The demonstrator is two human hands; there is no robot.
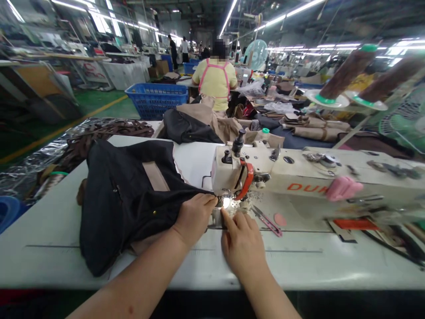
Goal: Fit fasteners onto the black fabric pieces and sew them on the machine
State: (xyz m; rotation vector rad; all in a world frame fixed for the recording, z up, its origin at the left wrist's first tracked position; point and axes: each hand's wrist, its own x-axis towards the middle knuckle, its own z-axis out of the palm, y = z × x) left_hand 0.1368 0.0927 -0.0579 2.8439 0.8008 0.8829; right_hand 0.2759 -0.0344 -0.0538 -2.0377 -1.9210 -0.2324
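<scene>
The black fabric (pixel 129 199) is laid over the left part of the tabletop (pixel 299 261), and its narrow end is brought to the lit stitching spot (pixel 226 203) of the sewing machine (pixel 272 184). This end is grasped by the left hand (pixel 195 217). By the right hand (pixel 244 239), the forefinger is stretched toward the same spot; whether something is pinched cannot be told. For good work, the cloth should be kept flat, without pulling, and fingertips should be kept clear of the needle.
</scene>
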